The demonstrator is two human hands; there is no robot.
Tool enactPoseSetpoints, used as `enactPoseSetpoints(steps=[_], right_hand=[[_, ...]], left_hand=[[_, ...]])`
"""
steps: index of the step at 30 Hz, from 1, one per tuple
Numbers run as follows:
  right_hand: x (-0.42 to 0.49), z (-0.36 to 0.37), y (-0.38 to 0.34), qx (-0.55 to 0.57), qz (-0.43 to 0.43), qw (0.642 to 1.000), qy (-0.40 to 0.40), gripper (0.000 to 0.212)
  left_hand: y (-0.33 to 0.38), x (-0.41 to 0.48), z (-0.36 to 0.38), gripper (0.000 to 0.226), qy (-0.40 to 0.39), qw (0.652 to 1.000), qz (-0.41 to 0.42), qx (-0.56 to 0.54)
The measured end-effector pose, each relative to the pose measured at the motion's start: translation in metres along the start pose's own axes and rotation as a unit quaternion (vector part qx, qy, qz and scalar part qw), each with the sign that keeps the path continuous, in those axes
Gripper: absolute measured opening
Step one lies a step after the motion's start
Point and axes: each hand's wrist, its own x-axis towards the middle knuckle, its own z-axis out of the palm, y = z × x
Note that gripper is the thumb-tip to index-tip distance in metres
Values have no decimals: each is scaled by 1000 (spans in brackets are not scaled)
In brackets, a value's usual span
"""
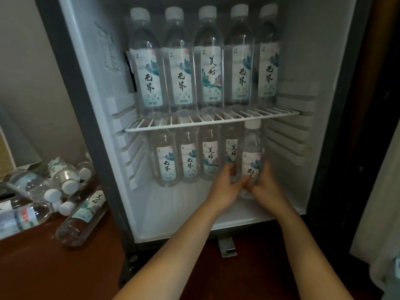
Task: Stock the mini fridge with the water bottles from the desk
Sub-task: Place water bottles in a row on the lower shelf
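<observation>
The open mini fridge (112, 148) fills the view. Several labelled water bottles (149, 68) stand in a row on its white wire shelf (212, 123). Below the shelf several more bottles (166, 161) stand on the fridge floor. At the right end of that lower row, one upright water bottle (252, 148) with a white cap is gripped near its base by both hands. My left hand (225, 187) curls around its left side and my right hand (267, 187) around its right side. The bottle's base is hidden behind my fingers.
Several more water bottles (65, 178) lie on their sides on the dark wooden desk (43, 267) left of the fridge. One of them (83, 215) lies close to the fridge's dark frame. A pale curtain (376, 213) hangs at the right edge.
</observation>
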Motion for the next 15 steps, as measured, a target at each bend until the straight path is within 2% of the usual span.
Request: enactPoseSetpoints(steps=[4, 7, 10, 15], right_hand=[[-1, -1, 8, -99, 34, 993, 55, 58], [1, -5, 14, -201, 57, 971, 116, 38], [2, -6, 16, -221, 53, 960, 164, 23], [2, -10, 13, -216, 76, 958, 172, 33]], left_hand=[[-11, 12, 14, 41, 50, 998, -15, 35], [-14, 20, 25, 48, 71, 995, -7, 65], [-12, 27, 32, 51, 66, 995, -6, 74], [-9, 32, 40, 43, 48, 997, 3, 68]])
